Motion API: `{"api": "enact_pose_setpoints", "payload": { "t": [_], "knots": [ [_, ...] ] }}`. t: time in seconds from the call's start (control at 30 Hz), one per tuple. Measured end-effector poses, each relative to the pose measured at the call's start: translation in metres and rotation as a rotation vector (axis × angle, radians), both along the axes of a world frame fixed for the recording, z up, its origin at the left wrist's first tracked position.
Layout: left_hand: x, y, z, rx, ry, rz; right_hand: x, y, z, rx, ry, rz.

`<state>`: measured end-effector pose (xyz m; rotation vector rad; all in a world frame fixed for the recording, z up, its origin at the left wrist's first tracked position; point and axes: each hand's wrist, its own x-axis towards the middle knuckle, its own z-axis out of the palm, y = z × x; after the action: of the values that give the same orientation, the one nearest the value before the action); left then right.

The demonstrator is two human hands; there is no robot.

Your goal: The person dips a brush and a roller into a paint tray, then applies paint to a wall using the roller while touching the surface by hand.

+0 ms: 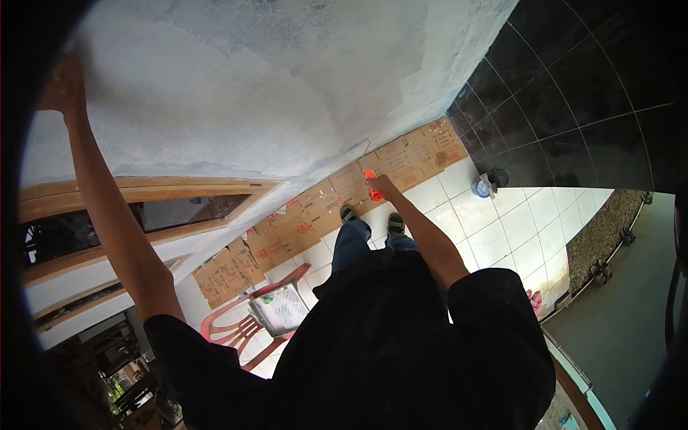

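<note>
My right hand (383, 186) is closed around the orange handle of a paint roller (370, 174). A thin bent wire rises from that handle towards the foot of the wall; I cannot make out the roller's sleeve against the pale surface. Up at the far left, my left hand (66, 84) is raised close to the patchy grey-white wall (287, 79). Its fingers are lost in shadow at the picture's edge, so whether it touches the wall or holds anything is hidden.
Flattened cardboard (301, 218) lines the white tiled floor (469, 215) along the wall. Behind my left side stands a red plastic chair (261, 290) bearing a whitish container (279, 309). A blue-and-white container (481, 188) sits by the black-tiled wall (566, 107). Wood-framed windows (150, 188) open at left.
</note>
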<state>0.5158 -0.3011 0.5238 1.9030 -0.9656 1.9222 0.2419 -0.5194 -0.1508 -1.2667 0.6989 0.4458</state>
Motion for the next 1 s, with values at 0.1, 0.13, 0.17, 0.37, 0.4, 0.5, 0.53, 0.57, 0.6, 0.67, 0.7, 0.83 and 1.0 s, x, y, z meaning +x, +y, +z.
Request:
{"api": "enact_pose_setpoints", "payload": {
  "t": [0.1,0.13,0.17,0.37,0.4,0.5,0.53,0.57,0.6,0.67,0.7,0.83,1.0],
  "knots": [
    [0.003,0.0,0.0,0.009,-0.015,0.019,-0.004,0.001,0.046,-0.015,0.041,-0.03],
    [0.003,0.001,0.001,0.008,-0.022,0.027,-0.013,-0.002,0.068,0.011,0.054,-0.016],
    [0.004,0.003,0.001,0.01,-0.027,0.04,-0.02,-0.006,0.092,0.035,0.066,-0.002],
    [0.01,0.011,0.001,0.033,-0.064,0.114,-0.051,-0.007,0.142,0.009,0.123,0.055],
    [0.01,0.011,0.002,0.036,-0.072,0.124,-0.047,-0.003,0.115,0.009,0.12,0.051],
    [0.016,0.016,0.006,0.053,-0.093,0.174,-0.02,0.011,0.021,-0.156,0.064,0.143],
    [0.017,0.018,0.006,0.057,-0.104,0.192,-0.009,0.014,-0.001,-0.1,0.038,0.096],
    [0.019,0.02,0.007,0.062,-0.113,0.213,0.0,0.016,-0.017,-0.043,0.012,0.049],
    [0.021,0.02,0.008,0.071,-0.123,0.229,0.006,0.015,-0.029,-0.038,0.008,0.04],
    [0.023,0.021,0.009,0.082,-0.139,0.257,0.011,0.013,-0.043,-0.042,-0.03,0.04],
    [0.024,0.021,0.01,0.089,-0.145,0.268,0.01,0.013,-0.037,-0.04,-0.03,0.032],
    [0.025,0.021,0.005,0.093,-0.163,0.302,-0.014,-0.02,0.045,0.152,0.063,-0.08],
    [0.03,0.022,0.002,0.1,-0.161,0.324,-0.062,-0.064,0.196,0.099,0.164,-0.09]
  ]
}}
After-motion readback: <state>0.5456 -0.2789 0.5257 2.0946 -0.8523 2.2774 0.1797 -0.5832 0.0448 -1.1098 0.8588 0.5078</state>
